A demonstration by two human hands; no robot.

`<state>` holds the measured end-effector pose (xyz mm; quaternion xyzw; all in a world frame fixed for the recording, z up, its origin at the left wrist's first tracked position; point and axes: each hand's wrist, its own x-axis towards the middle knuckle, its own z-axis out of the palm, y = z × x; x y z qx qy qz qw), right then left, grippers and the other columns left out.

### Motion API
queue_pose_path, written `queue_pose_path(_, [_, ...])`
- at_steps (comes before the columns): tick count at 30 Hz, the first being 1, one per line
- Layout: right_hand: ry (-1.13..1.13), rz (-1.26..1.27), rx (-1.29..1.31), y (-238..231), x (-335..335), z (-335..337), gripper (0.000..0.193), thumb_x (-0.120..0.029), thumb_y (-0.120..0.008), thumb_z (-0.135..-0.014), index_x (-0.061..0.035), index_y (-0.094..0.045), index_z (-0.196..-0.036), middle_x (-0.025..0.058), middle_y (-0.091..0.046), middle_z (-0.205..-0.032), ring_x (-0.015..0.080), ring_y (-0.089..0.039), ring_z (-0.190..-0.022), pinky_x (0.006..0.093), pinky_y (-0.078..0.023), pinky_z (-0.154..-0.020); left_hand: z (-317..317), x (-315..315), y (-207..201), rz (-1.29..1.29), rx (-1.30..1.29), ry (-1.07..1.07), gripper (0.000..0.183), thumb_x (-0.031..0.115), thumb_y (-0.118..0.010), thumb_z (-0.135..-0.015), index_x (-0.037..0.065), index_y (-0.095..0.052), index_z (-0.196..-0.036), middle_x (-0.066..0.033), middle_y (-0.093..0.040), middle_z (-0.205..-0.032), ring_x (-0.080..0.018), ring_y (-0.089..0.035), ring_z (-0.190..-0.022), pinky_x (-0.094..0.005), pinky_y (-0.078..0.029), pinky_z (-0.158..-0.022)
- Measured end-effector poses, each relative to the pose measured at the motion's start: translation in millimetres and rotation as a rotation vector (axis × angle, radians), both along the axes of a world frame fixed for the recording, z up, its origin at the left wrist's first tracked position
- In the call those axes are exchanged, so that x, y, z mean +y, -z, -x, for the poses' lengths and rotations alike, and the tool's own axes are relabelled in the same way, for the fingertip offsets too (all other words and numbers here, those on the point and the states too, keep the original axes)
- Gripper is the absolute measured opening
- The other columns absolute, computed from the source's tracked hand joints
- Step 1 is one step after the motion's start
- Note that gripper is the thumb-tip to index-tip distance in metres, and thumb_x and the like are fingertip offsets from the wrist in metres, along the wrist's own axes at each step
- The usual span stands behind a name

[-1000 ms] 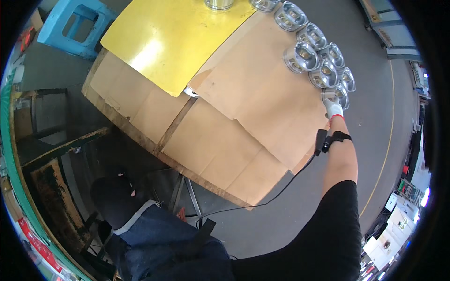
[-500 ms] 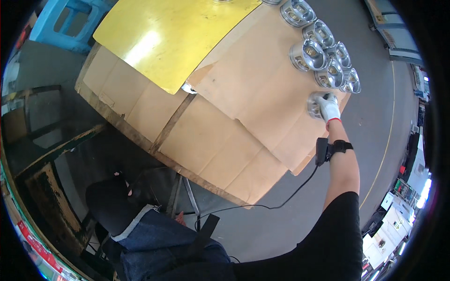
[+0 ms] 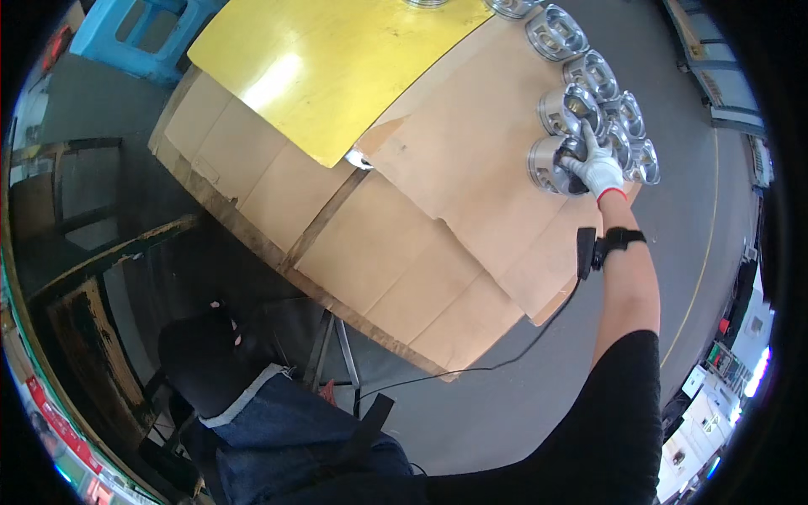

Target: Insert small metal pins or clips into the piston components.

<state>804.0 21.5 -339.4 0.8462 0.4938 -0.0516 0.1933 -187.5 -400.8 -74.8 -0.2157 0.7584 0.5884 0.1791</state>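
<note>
At the right edge of the cardboard-covered table [image 3: 396, 257], my right hand [image 3: 601, 170] wears a white glove with a red cuff. Its thumb reaches over the rim of the nearest silver metal piston [image 3: 545, 165]. The index finger stretches toward a second piston [image 3: 555, 112] just beyond, and the fingers are spread apart. More pistons [image 3: 592, 76] stand close together past the hand, several of them with their hollow ends facing up. The glove partly hides some of these. My left hand is out of view.
A yellow sheet [image 3: 328, 71] covers the table's far left, with part of another piston [image 3: 426, 2] on it. A blue plastic stool [image 3: 139, 42] stands at the far left. From the black device [image 3: 587, 252] on my right wrist, a cable [image 3: 497, 368] hangs across the table corner.
The nearest piston has moved left and away from me, up beside the group. My right hand has gone from gripping it to spread fingers. The view has shifted slightly.
</note>
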Motion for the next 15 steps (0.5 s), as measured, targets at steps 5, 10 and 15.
queue_pose_path(5, [0.037,0.115,0.172,-4.2,30.7,-10.1,0.095,-0.045,-0.080,-0.066,-0.0193,-0.038,-0.147,0.0249,-0.061,-0.126,0.0413,-0.060,-0.114,0.0459,-0.048,-0.099,13.8,-29.9,-26.0,-0.013,0.033,-0.059,0.083,0.065,-0.058,-0.081,0.009,-0.046,-0.142,-0.0097,-0.049,-0.143,-0.0290,-0.041,-0.129,-0.0395,-0.029,-0.112])
queue_pose_path(10, [-0.050,0.095,0.024,11.3,20.9,-28.8,0.087,-0.043,-0.080,-0.067,-0.0160,-0.045,-0.141,0.0281,-0.060,-0.123,0.0443,-0.059,-0.111,0.0477,-0.048,-0.097,32.2,-57.2,-42.2,-0.053,0.039,-0.103,0.082,0.064,-0.058,-0.082,0.010,-0.047,-0.142,-0.0095,-0.050,-0.142,-0.0284,-0.044,-0.128,-0.0385,-0.031,-0.112])
queue_pose_path(15, [-0.055,0.036,0.066,17.8,23.1,-25.7,0.085,-0.037,-0.081,-0.067,-0.0116,-0.046,-0.140,0.0296,-0.060,-0.120,0.0442,-0.060,-0.110,0.0472,-0.049,-0.094,21.3,-70.6,-42.2,-0.092,0.058,-0.201,0.080,0.064,-0.057,-0.083,0.010,-0.047,-0.141,-0.0093,-0.052,-0.141,-0.0278,-0.046,-0.127,-0.0375,-0.033,-0.112])
